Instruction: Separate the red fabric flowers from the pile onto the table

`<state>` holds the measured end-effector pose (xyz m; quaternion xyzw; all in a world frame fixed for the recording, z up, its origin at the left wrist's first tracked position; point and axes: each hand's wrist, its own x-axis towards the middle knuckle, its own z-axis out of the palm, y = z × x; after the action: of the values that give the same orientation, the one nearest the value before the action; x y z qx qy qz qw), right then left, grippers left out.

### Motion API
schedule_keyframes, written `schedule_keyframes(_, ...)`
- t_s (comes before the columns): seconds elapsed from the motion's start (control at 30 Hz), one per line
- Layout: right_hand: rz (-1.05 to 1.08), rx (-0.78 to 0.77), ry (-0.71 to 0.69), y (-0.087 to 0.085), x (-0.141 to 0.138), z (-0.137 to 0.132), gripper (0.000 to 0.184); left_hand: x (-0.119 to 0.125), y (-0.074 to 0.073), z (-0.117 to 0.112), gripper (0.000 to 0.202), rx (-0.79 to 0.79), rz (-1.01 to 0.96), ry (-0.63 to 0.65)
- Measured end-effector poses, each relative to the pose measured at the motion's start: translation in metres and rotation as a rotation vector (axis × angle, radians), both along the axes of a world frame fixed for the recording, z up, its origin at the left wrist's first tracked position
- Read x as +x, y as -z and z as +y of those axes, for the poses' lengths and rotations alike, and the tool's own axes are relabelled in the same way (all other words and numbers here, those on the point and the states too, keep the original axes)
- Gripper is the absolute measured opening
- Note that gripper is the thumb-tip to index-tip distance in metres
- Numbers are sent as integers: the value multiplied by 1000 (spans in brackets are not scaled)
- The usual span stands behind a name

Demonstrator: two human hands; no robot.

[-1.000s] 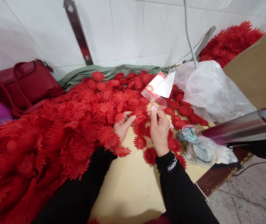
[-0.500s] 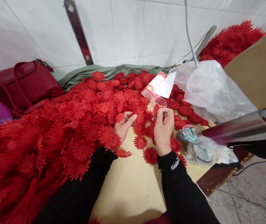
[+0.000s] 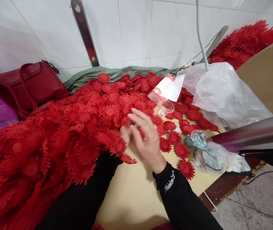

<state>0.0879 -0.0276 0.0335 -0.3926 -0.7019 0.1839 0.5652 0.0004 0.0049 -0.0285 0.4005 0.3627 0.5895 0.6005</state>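
Observation:
My left hand (image 3: 126,134) is at the right edge of a large heap of red artificial flower layers (image 3: 83,118), partly hidden by flowers and by my other hand. Its fingers are curled around a small red flower (image 3: 125,121), most of which is covered. In front of it, my right hand (image 3: 149,140) reaches across, thumb and fingers apart, fingertips close to the left fingers. No flower shows in the right hand. Several loose flower layers (image 3: 175,138) lie flat to its right on the pale tabletop (image 3: 129,191).
Behind the heap are a red-and-white box (image 3: 160,88) and a clear plastic cup (image 3: 167,107). To the right are a cup with blue-white bits (image 3: 198,139), a bagged roll (image 3: 209,158), a white plastic bag (image 3: 225,89) and a metallic cylinder (image 3: 249,135). A red handbag (image 3: 40,86) stands left.
My right hand has moved left to my left hand, and its fingers have opened from a pinch on a red flower. Loose flower layers it covered now show on the table. The view has shifted slightly.

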Motion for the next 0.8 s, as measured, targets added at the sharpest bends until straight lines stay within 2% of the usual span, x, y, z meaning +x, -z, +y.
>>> schedule_keyframes(0.1, 49, -74, 310, 13, 18, 11, 21, -1, -7, 18, 42, 2, -98, 78)
schedule_keyframes(0.17, 28, -126, 396, 21, 28, 19, 15, -3, -9, 25, 46, -21, -123, 80)
schedule_keyframes(0.37, 97, -191, 384, 29, 36, 26, 6, -5, -9, 23, 47, -63, -171, 108)
schedule_keyframes(0.53, 77, -151, 305, 28, 36, 26, 20, -5, -12, 22, 49, -83, -193, 118)
schedule_keyframes(0.8, 71, -262, 276, 32, 39, 26, 32, -5, -8, 24, 47, -61, -166, 109)
